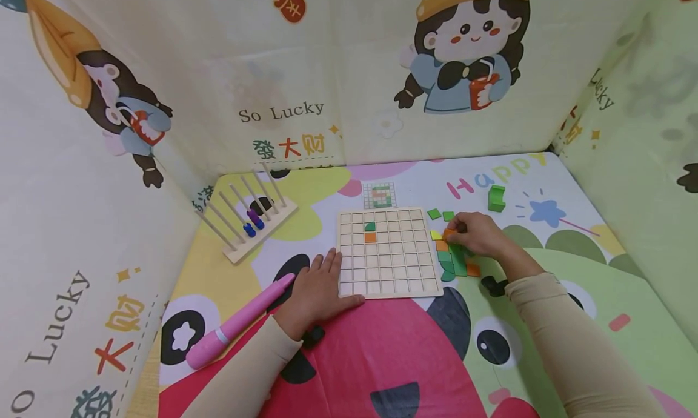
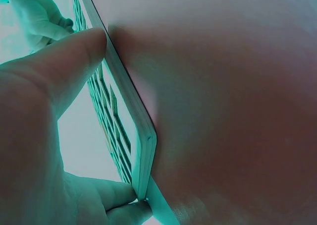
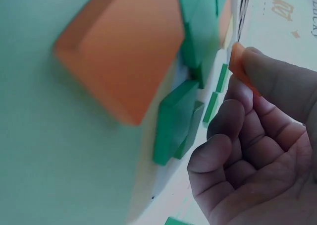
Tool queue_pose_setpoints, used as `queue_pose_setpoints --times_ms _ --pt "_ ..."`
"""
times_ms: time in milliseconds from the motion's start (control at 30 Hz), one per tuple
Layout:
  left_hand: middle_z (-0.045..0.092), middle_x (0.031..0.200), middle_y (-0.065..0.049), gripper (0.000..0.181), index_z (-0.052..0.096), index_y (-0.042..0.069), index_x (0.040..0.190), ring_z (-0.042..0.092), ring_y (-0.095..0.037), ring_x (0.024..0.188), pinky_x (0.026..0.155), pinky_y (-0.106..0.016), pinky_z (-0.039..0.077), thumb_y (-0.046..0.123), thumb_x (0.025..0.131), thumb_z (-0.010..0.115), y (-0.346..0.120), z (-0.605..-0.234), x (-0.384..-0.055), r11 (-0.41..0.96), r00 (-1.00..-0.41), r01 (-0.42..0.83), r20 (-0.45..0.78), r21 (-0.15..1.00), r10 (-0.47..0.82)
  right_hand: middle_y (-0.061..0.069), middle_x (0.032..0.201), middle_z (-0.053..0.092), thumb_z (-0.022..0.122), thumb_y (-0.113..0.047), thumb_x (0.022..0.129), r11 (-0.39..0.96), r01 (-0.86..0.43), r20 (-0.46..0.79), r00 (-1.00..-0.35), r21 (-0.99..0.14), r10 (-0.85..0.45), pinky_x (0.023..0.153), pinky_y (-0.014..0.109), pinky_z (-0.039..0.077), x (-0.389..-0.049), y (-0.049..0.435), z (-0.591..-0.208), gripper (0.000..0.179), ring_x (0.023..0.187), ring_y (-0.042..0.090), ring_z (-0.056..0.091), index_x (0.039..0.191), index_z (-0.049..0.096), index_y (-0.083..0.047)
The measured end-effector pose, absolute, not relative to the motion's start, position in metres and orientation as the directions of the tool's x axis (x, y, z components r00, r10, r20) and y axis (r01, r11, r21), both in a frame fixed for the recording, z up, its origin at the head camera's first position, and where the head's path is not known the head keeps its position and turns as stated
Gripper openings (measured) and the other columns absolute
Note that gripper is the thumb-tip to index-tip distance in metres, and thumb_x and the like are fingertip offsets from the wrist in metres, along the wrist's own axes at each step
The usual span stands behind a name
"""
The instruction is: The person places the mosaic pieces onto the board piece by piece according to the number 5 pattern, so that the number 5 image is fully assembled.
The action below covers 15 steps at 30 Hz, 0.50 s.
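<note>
A wooden grid board lies on the table, with a green rounded tile and an orange square tile in its cells. My left hand rests at the board's lower left corner, fingers along the left side and thumb at the front edge; the left wrist view shows this thumb against the rim. To the right of the board, my right hand pinches an orange tile between thumb and forefinger. Below that hand lie several loose green, orange and yellow tiles.
A small printed pattern card lies behind the board. At the left stand a peg rack with blue and purple beads and a pink pen-shaped stick. A green curved block stands at the back right, near two green tiles.
</note>
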<state>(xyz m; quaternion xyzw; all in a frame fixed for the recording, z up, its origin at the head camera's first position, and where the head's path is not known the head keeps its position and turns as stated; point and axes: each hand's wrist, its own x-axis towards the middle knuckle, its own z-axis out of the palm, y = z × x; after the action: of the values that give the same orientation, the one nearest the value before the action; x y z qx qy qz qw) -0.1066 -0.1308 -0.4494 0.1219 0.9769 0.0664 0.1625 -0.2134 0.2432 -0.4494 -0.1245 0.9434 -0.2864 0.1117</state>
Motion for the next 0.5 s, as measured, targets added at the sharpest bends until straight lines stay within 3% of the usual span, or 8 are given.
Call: queue_pose_setpoints --times_ms 500 --pt "0.027 0.171 -0.012 0.114 0.025 0.009 0.165 0.03 -0.041 0.155 0.12 -0.062 0.032 0.077 0.084 0.064 -0.13 -0.449 -0.106 0.962 -0.919 0.211 -0.3 0.173 0.255 0.008 0.094 0.069 0.071 -0.015 0.098 0.701 -0.201 -0.119 -0.917 -0.684 -0.38 0.074 0.034 0.05 -0.214 0.192 -0.442 0.014 0.085 0.022 0.059 0.107 0.068 -0.004"
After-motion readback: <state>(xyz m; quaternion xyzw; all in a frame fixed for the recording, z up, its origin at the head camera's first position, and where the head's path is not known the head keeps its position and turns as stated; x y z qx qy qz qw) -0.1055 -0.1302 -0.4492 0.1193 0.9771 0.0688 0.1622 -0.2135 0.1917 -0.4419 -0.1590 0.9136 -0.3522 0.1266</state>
